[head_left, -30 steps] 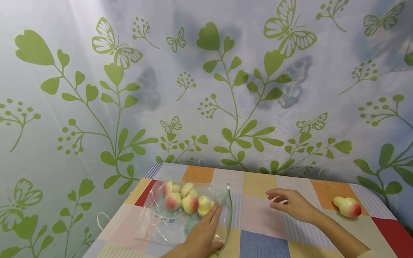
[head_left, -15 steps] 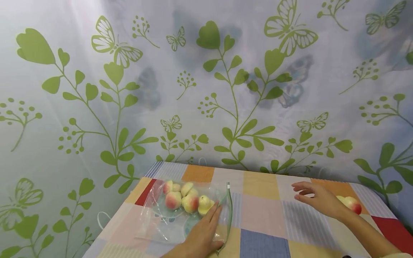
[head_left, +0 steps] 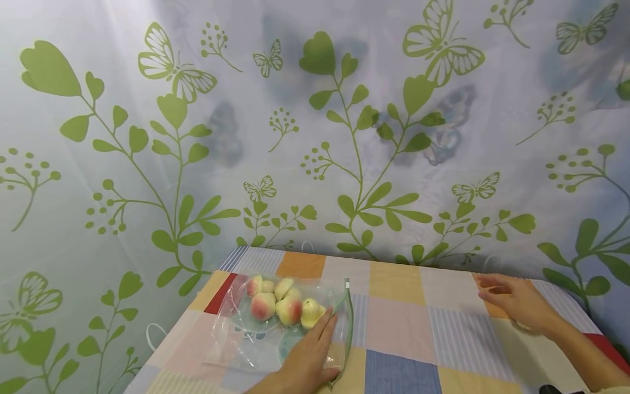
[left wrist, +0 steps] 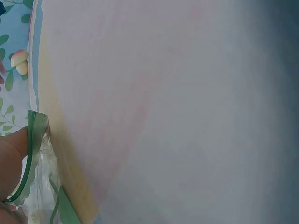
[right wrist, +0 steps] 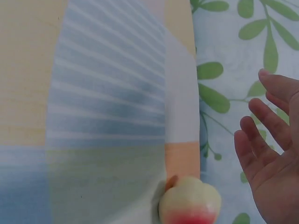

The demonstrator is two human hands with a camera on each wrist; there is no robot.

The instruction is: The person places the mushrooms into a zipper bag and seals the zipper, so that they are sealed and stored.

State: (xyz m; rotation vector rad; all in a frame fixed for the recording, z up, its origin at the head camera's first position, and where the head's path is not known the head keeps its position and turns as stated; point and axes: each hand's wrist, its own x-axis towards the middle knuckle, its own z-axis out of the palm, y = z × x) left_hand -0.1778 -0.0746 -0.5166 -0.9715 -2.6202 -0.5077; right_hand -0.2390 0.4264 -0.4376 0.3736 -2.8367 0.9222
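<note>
A clear zip bag (head_left: 246, 350) with a green closure strip (head_left: 350, 328) lies on the table at left. Inside are several peach-shaped pieces (head_left: 263, 306), cream-yellow with red blush. My left hand (head_left: 307, 350) rests on the bag at its mouth, fingers straight and pointing away. The left wrist view has the thumb (left wrist: 11, 144) beside the green strip. On the right, my right hand (head_left: 521, 303) hovers with fingers spread and loosely bent, holding nothing. Another peach-shaped piece (right wrist: 189, 203), cream with a red end, lies on the cloth below it, mostly hidden by the hand in the head view.
A patchwork cloth (head_left: 401, 328) covers the table. Behind it hangs a pale curtain (head_left: 295, 137) printed with green leaves and butterflies. A white cord loop (head_left: 156, 334) shows at the left edge, and a dark object (head_left: 548, 389) at the bottom right.
My right hand has moved right, from mid-table to over the lone peach-shaped piece, which it now mostly covers in the head view. The left hand and the bag stay in place.
</note>
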